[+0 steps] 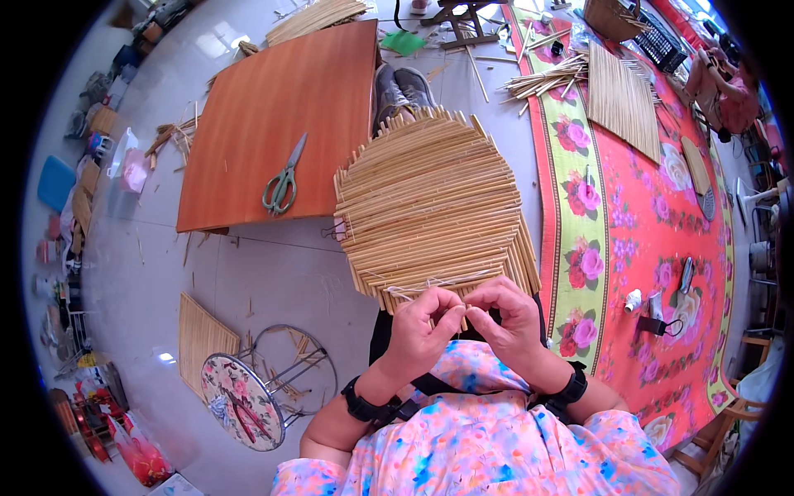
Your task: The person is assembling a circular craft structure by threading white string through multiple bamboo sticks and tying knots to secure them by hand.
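Observation:
A roughly round mat of straw-coloured reed stalks (430,202) rests over my lap, its rim uneven with stalk ends. At its near edge my left hand (423,329) and my right hand (506,318) meet, thumbs and forefingers pinched close together. Whatever lies between the fingertips is too small to make out. Thin white string (401,291) shows along the near rim beside my left hand. A binder clip (335,231) sits on the mat's left edge.
Left of the mat, green-handled scissors (281,183) lie on an orange-brown board (273,124). A round floral stool (241,401) holds red-handled pliers (248,417). On the right, a flowered red cloth (662,347) carries a reed panel (622,103) and tools; another person (728,91) sits beyond.

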